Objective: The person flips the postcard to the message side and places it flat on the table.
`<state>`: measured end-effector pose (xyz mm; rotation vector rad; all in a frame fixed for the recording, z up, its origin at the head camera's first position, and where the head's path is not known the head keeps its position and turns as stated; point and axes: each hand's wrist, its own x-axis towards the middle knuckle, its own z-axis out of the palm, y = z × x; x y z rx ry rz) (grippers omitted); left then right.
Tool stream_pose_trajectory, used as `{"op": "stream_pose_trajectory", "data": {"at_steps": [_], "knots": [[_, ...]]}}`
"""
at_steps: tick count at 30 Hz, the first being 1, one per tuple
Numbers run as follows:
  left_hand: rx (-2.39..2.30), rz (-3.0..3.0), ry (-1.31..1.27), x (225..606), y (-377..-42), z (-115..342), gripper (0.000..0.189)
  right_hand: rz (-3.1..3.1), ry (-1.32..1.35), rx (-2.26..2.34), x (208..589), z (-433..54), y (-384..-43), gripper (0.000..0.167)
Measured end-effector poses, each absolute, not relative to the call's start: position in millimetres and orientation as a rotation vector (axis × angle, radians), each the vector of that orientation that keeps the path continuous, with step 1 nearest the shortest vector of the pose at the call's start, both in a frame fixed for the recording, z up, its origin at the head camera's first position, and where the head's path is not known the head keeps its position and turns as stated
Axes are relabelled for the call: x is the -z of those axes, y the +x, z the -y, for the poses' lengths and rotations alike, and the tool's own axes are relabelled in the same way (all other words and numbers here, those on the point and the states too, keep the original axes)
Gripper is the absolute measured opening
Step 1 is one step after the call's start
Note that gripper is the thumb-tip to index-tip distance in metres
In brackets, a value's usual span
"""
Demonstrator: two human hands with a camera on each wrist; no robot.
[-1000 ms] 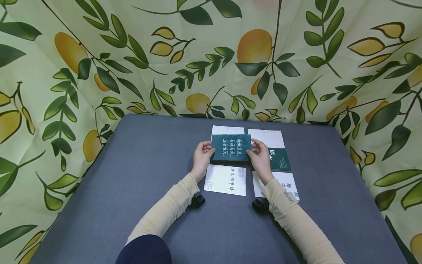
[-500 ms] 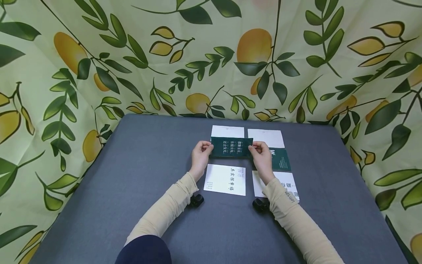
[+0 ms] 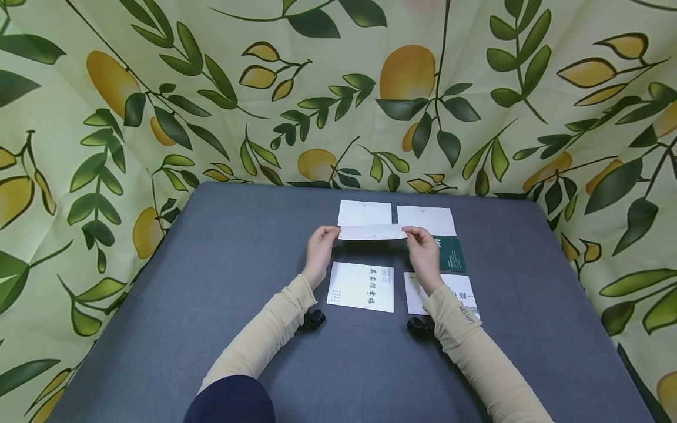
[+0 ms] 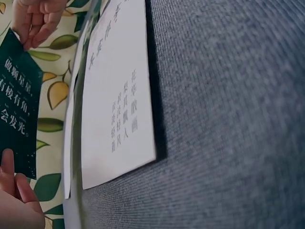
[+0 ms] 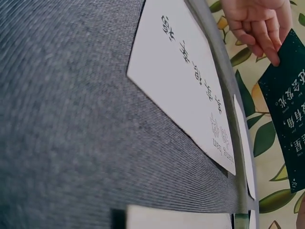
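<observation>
The left hand (image 3: 318,252) and the right hand (image 3: 424,258) each pinch one end of a card (image 3: 372,232) and hold it up between them, over the table (image 3: 254,235), white on top and green with words underneath. Two white cards (image 3: 365,210) lie past the hands, a green card (image 3: 452,255) lies just right of the right hand, and a white card with words (image 3: 357,286) lies just right of the left wrist.
</observation>
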<state>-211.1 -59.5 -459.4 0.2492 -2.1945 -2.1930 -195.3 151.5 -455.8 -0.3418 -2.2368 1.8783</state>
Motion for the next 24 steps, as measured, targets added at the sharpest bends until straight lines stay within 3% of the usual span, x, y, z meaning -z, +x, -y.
{"op": "stream_pose_trajectory", "data": {"at_steps": [8, 13, 24], "knots": [[2.197, 2.213, 0.201, 459.1, -211.9, 63.5, 0.015, 2.195, -0.322, -1.949, 455.0, -156.1, -194.8, 0.034], [2.133, 2.309, 0.172, 459.1, -212.7, 66.0, 0.019, 2.276, -0.275, -1.92, 452.6, -156.9, -193.3, 0.028], [1.688, 2.688, 0.073, 464.0, -218.7, 71.5, 0.033, 2.712, -0.041, -1.46, 456.3, -152.3, -200.8, 0.033]]}}
